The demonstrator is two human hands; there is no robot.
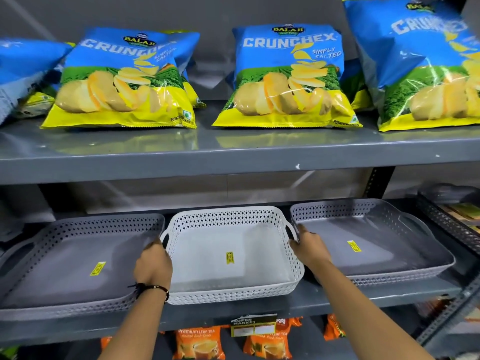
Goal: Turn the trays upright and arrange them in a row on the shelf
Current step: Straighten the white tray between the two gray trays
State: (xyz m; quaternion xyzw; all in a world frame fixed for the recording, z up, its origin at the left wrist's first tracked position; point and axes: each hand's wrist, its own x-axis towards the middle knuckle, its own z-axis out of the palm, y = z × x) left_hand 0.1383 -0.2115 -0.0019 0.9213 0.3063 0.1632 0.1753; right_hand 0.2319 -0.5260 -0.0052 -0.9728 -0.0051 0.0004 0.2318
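Both hands on the white tray [231, 253], upright mid-shelf [337, 298] between two grey trays [78, 263] [374, 242]: left hand [153, 263] fingers clasp its left handle, right hand [309, 249] fingers its right. Best nudged square, level with neighbours. All three empty (price stickers only).

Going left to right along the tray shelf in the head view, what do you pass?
Left grey tray → left hand → white tray → right hand → right grey tray
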